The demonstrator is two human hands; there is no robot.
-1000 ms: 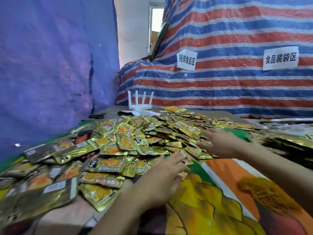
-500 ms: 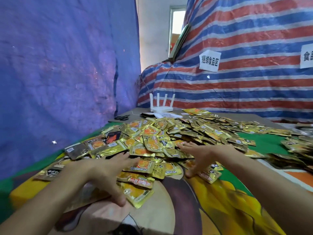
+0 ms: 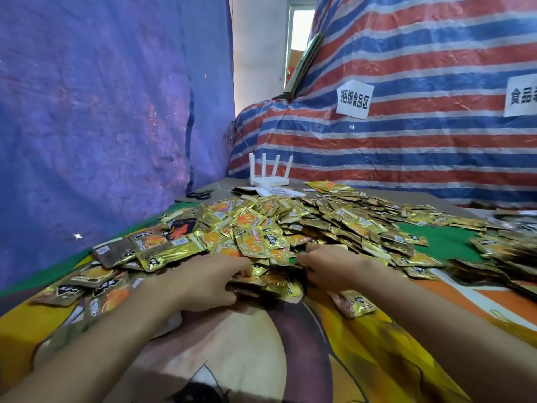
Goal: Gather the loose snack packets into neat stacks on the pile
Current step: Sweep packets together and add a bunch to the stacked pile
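Note:
A broad pile of gold snack packets (image 3: 305, 225) with orange prints covers the middle of the table. At its near edge, a small bunch of packets (image 3: 270, 282) lies squeezed between my two hands. My left hand (image 3: 209, 282) curls its fingers around the bunch from the left. From the right, my right hand (image 3: 331, 266) grips the same bunch with bent fingers. Loose packets lie to the left (image 3: 96, 274), and one single packet (image 3: 353, 302) sits just under my right wrist. A few darker brown packets (image 3: 114, 251) are mixed in at the left.
A white router (image 3: 268, 177) with several antennas stands at the back of the table, papers beside it. Black scissors (image 3: 199, 194) lie at the back left. More packets (image 3: 511, 257) spread along the right edge. Blue tarp on the left, striped tarp behind. The printed tablecloth (image 3: 261, 359) shows near me.
Both hands have drawn together toward the middle, scooping packets into a bunch between them. The view has shifted left and closer to the pile.

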